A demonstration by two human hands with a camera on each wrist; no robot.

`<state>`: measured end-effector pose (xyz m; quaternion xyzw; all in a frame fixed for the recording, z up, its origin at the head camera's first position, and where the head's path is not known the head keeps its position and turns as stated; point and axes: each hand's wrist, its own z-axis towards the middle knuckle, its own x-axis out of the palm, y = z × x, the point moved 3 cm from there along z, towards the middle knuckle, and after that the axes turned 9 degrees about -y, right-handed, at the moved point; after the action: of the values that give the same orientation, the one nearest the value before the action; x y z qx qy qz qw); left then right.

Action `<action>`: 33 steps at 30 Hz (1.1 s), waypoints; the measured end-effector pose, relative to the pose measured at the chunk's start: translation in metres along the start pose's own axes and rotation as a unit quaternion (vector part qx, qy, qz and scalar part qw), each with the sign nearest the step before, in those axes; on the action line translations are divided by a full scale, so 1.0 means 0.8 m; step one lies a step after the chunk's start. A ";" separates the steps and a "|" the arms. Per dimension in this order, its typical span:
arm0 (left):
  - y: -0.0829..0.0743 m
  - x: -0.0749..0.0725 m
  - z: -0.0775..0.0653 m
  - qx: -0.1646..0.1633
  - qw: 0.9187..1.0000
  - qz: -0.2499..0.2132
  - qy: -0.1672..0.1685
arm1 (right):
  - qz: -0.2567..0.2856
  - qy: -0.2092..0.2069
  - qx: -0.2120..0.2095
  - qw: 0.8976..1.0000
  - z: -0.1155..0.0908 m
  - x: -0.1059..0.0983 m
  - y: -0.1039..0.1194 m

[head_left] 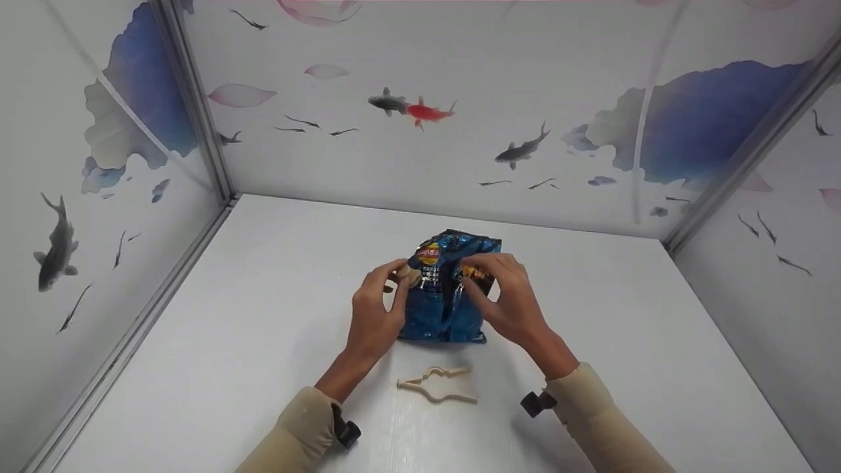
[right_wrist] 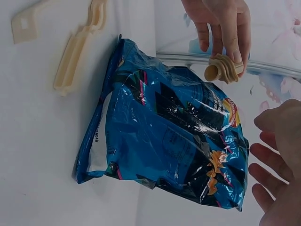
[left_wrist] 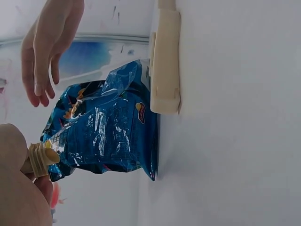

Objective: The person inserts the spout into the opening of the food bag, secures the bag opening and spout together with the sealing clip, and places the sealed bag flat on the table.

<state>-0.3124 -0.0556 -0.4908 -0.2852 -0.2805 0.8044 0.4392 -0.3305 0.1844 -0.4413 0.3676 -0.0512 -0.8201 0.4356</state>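
Observation:
A blue chip bag (head_left: 427,312) stands upright on the white table. My left hand (head_left: 376,312) pinches a small beige screw cap (right_wrist: 225,69) with a ridged, threaded side, close to the bag's upper left. In the left wrist view the open end of this cap faces the bag. My right hand (head_left: 512,299) is at the bag's right side, its fingers loosely curved; the right wrist view has the fingertips apart from the bag, holding nothing. In front of the bag lies a beige bag clip (head_left: 437,386) with its two arms spread apart.
White panels (head_left: 420,164) printed with fish and petals enclose the table (head_left: 276,315) at the back and both sides. Metal edge strips (head_left: 197,112) run along the corners. Each sleeved wrist wears a small black camera mount (head_left: 346,430).

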 end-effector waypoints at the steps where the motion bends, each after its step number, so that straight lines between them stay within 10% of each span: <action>1: 0.000 0.000 0.001 -0.002 1.000 0.000 -0.002 | 0.000 -0.002 -0.001 1.000 0.001 0.001 -0.001; 33: 0.012 0.010 0.050 -0.003 0.999 -0.010 -0.034 | -0.003 -0.002 0.009 1.000 0.034 0.013 -0.025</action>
<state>-0.3496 -0.0608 -0.4726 -0.2559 -0.3009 0.8084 0.4363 -0.3652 0.1823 -0.4358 0.3700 -0.0587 -0.8218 0.4293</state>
